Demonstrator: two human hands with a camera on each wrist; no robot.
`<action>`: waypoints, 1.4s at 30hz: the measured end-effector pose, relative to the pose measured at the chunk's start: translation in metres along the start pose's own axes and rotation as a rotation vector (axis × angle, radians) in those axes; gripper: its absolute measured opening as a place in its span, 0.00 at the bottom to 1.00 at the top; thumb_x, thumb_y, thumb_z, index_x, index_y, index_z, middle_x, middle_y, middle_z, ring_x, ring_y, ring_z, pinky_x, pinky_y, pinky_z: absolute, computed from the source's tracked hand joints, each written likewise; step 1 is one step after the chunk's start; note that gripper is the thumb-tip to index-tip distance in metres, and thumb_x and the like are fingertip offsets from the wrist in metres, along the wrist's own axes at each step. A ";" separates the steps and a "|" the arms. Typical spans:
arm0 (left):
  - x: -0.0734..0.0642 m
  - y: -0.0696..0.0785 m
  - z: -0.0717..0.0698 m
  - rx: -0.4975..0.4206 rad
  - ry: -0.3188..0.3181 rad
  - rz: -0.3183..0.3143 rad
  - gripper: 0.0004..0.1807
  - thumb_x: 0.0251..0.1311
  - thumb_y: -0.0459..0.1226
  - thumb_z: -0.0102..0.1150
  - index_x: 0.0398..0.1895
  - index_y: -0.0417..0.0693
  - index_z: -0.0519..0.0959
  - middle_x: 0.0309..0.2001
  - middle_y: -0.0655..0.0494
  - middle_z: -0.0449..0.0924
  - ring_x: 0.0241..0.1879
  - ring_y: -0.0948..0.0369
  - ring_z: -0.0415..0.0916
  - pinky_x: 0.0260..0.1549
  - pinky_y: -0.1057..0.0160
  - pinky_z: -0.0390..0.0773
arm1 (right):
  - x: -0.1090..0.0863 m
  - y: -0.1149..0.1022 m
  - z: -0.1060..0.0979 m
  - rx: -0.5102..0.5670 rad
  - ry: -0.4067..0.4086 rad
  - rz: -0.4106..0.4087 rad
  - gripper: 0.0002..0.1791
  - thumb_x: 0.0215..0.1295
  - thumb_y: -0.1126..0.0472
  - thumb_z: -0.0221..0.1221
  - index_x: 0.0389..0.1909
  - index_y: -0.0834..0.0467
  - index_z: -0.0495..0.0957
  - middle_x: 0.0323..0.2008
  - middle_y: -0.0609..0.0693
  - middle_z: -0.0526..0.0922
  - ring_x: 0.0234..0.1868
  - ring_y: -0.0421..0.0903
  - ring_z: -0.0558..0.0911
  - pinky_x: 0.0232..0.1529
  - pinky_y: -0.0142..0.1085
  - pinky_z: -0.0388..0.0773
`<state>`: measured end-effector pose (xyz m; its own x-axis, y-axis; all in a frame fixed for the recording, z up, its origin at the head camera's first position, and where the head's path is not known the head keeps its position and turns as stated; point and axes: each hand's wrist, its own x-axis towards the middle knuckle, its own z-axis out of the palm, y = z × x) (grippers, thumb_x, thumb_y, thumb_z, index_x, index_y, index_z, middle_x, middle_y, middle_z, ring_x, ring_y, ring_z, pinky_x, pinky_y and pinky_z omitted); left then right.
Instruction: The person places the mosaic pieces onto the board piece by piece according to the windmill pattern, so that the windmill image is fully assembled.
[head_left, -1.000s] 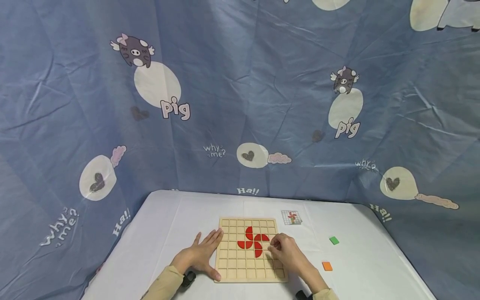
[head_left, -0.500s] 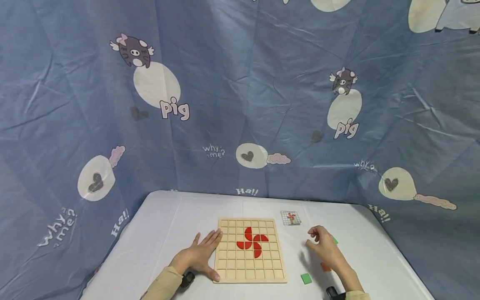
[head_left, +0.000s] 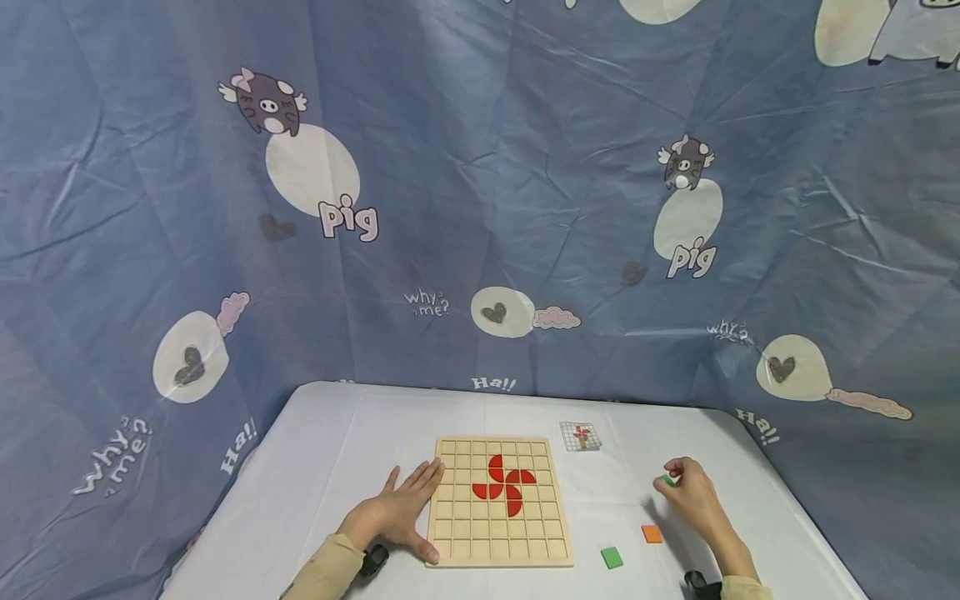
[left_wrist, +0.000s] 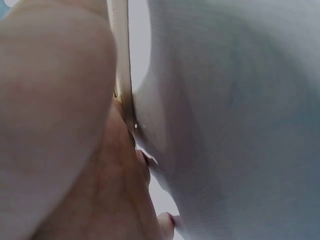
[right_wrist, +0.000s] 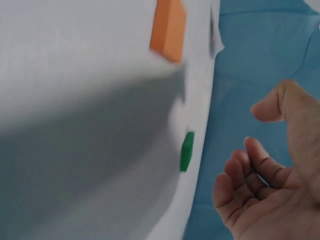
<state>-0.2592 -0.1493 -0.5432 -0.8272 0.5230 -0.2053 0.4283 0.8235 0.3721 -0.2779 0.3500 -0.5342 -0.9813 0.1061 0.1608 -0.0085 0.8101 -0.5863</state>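
Observation:
A square wooden grid board (head_left: 498,548) lies on the white table, with several red quarter-round pieces (head_left: 514,506) set in a pinwheel shape in its cells. My left hand (head_left: 397,510) rests with spread fingers along the board's left edge. In the left wrist view that hand (left_wrist: 115,185) is close up against the board's wooden side (left_wrist: 123,65). My right hand (head_left: 693,492) hovers over a green square tile (head_left: 667,480) at the right. Seen from the right wrist, thumb and fingers (right_wrist: 265,165) are parted, holding nothing, and the green tile (right_wrist: 187,151) lies apart from them.
An orange square tile (head_left: 652,533) and another green tile (head_left: 612,557) lie right of the board, towards the near side. A pattern card (head_left: 581,436) with a red pinwheel is behind them. A blue printed cloth (head_left: 495,208) hangs around the table.
My right hand has left the board's right side and travelled right to the far green tile. The near green tile came into view as the forearm moved off. My left hand stayed put.

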 end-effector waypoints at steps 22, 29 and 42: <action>0.000 -0.002 0.001 -0.012 -0.005 0.015 0.77 0.28 0.68 0.70 0.77 0.43 0.39 0.78 0.46 0.35 0.77 0.46 0.36 0.70 0.32 0.32 | 0.016 0.026 0.006 -0.043 -0.077 0.098 0.19 0.54 0.66 0.62 0.42 0.75 0.71 0.35 0.64 0.75 0.36 0.53 0.77 0.35 0.41 0.78; -0.001 0.000 0.001 -0.002 -0.010 0.002 0.77 0.27 0.68 0.70 0.77 0.43 0.39 0.78 0.46 0.36 0.77 0.47 0.37 0.70 0.33 0.33 | 0.016 0.026 0.004 -0.036 -0.105 0.128 0.16 0.55 0.67 0.62 0.40 0.73 0.72 0.32 0.60 0.77 0.32 0.49 0.76 0.29 0.36 0.76; -0.002 0.000 -0.001 0.002 -0.005 0.007 0.77 0.28 0.68 0.70 0.77 0.43 0.40 0.78 0.46 0.36 0.77 0.47 0.37 0.70 0.33 0.34 | 0.014 0.023 0.006 -0.050 -0.083 0.157 0.15 0.54 0.66 0.62 0.39 0.72 0.74 0.31 0.59 0.78 0.31 0.47 0.76 0.28 0.34 0.75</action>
<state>-0.2579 -0.1499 -0.5421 -0.8225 0.5296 -0.2074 0.4343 0.8203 0.3721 -0.2926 0.3669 -0.5500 -0.9822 0.1877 0.0033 0.1539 0.8153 -0.5582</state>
